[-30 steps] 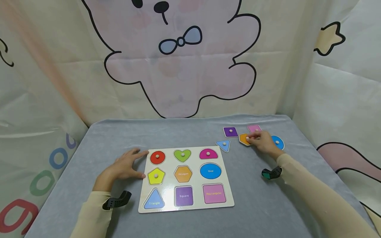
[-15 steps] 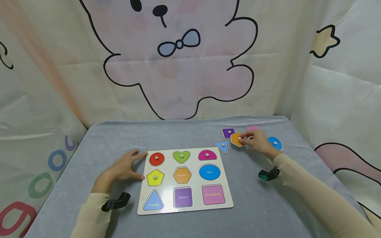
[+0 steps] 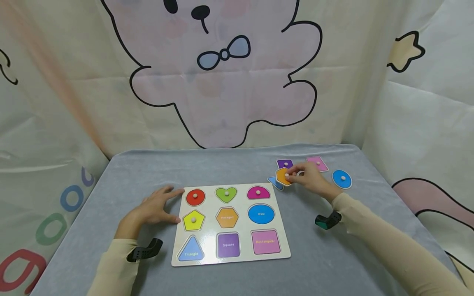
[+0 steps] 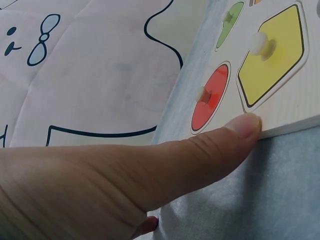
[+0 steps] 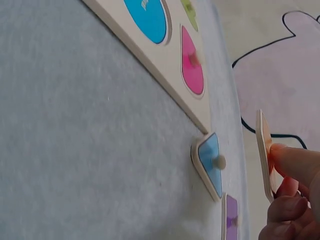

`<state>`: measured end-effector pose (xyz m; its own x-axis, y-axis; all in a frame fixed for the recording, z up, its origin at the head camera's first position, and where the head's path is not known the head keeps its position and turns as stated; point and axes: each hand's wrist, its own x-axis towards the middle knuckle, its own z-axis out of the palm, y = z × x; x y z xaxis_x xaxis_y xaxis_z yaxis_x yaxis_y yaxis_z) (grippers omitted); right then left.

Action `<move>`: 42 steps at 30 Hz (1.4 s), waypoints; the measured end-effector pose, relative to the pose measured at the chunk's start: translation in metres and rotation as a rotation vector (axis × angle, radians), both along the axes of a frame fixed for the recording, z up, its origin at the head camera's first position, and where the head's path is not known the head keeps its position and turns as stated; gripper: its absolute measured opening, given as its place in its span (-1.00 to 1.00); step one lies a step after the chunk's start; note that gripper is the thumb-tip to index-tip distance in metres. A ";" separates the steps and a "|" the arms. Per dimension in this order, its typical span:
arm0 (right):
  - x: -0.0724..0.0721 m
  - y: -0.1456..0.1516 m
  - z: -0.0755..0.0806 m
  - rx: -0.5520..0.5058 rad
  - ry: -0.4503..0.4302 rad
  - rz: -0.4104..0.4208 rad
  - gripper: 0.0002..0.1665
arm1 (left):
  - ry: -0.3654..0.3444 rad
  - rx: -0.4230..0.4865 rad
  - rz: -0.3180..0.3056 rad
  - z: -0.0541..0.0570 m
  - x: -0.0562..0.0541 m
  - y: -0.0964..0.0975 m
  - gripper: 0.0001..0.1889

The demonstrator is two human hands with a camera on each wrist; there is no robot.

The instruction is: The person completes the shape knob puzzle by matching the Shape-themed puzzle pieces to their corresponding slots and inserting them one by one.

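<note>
My right hand (image 3: 310, 179) pinches an orange hexagon puzzle piece (image 3: 281, 176) by its knob. In the right wrist view that hexagon (image 5: 264, 155) is held up off the cloth, tilted on edge. Beneath it in the head view, the blue triangle piece (image 3: 273, 181) is partly covered. My left hand (image 3: 153, 208) lies at the left edge of the white puzzle board (image 3: 237, 193), fingers spread, with the thumb tip (image 4: 244, 125) against the edge beside the yellow pentagon (image 4: 275, 55). The board's printed orange hexagon recess (image 3: 227, 222) shows bare.
Near the back right lie a purple square piece (image 3: 284, 163), a pink rectangle piece (image 3: 319, 162) and a blue oval piece (image 3: 342, 179). Red circle (image 3: 195, 201), green heart (image 3: 226, 199) and magenta half-circle (image 3: 255, 190) pieces sit in the board. Grey cloth (image 3: 326, 263) covers the table.
My right hand has lifted the orange hexagon and carried it left, from beside the pink rectangle to over the blue triangle. My left hand has stayed at the board's edge.
</note>
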<state>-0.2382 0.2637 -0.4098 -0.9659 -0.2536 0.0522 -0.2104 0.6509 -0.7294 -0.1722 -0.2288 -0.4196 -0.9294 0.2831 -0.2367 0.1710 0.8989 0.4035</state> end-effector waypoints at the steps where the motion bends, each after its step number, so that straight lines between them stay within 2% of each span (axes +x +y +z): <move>1: 0.001 -0.002 0.000 -0.008 0.003 0.009 -0.82 | 0.000 -0.001 0.000 0.000 0.000 0.000 0.04; 15: 0.011 -0.031 0.001 -0.024 0.045 0.114 -0.85 | 0.013 0.010 -0.006 -0.001 0.000 -0.002 0.03; 25: 0.017 -0.043 -0.002 -0.054 0.021 0.154 -0.89 | 0.006 0.005 -0.008 -0.001 0.000 -0.001 0.02; 42: 0.025 -0.066 -0.004 -0.027 -0.035 0.195 -0.88 | 0.011 0.009 -0.001 0.000 0.001 0.000 0.02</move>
